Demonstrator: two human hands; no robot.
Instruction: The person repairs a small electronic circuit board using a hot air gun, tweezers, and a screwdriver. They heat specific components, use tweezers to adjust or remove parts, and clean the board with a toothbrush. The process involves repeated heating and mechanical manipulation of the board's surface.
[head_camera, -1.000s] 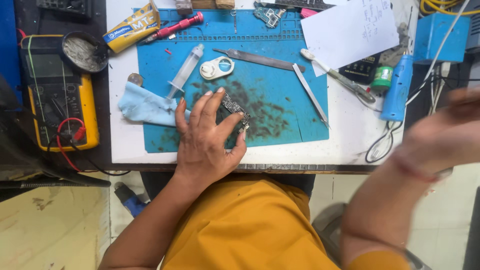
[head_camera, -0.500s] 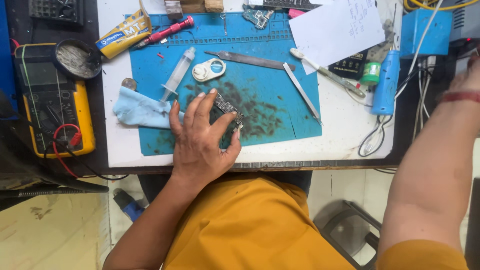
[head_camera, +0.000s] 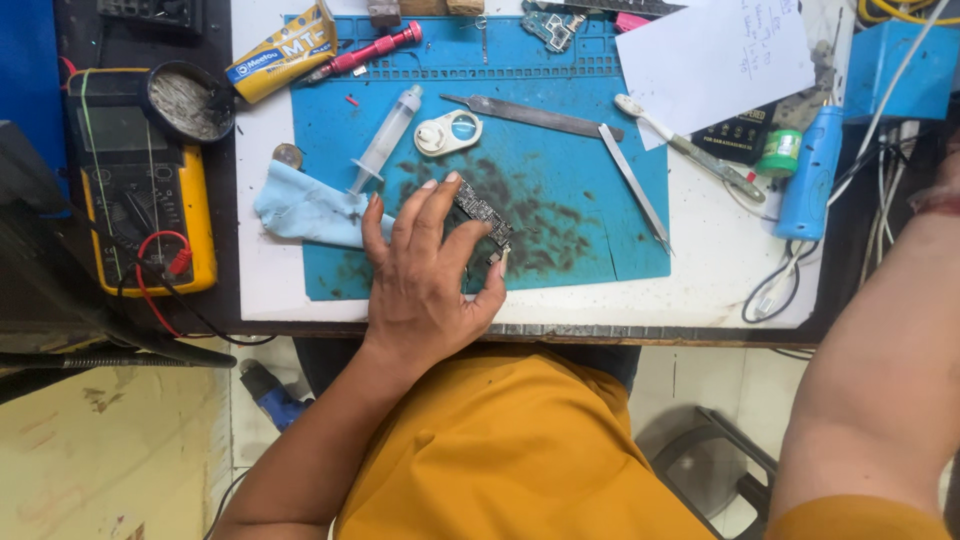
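Head view. Since half a second ago: left hand (head_camera: 425, 275) unchanged in place on the blue mat (head_camera: 600, 255), fingers curled loosely over the small dark circuit board (head_camera: 485, 218), thumb tip at the board's near end, fingertips along its far edge. Right arm swung further out to the right, forearm now filling the frame's right edge; right hand itself cut off beyond the edge, finger state impossible to tell.

Board lying tilted on the soot-stained middle of the mat, part hidden under the fingers. Just left of the hand, a pale blue cloth (head_camera: 305, 208), touching the little finger's side. Beyond the fingertips, a clear syringe (head_camera: 388, 135) and a white round tape dispenser (head_camera: 447, 132). Further right, a flat metal spatula (head_camera: 530, 115) and tweezers (head_camera: 635, 185), both clear of the hand. Yellow multimeter (head_camera: 150, 185) off the mat at far left, well apart.

White tabletop (head_camera: 720, 270) under the mat, cluttered; pale floor below the bench edge.
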